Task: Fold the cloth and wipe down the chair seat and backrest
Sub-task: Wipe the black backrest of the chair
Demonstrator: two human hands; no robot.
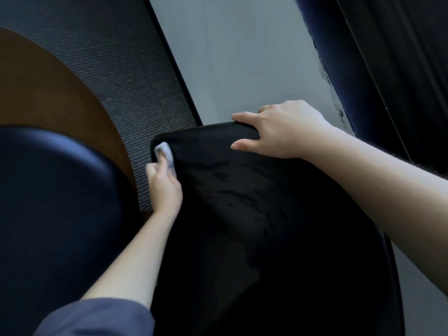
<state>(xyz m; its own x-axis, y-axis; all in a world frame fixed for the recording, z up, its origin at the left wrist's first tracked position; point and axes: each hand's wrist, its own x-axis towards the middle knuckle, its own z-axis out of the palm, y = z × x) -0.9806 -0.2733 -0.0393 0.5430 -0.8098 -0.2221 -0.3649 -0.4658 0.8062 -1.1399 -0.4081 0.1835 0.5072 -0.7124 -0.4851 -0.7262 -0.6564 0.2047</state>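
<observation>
We're on wipe step: left hand (164, 187) pinches folded cloth (165, 151) on far-left corner of chair pad (266, 214); right hand (278, 132) grips far edge. Next, we reckon: firm sweep toward right hand

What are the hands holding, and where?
Left hand grips the cloth by its near end; right hand grips the chair by its far edge.

The cloth (164, 151), a small pale grey bunched wad, lies pressed against the far left corner of the black chair (242, 214), whose dark face shows glossy streaks
</observation>
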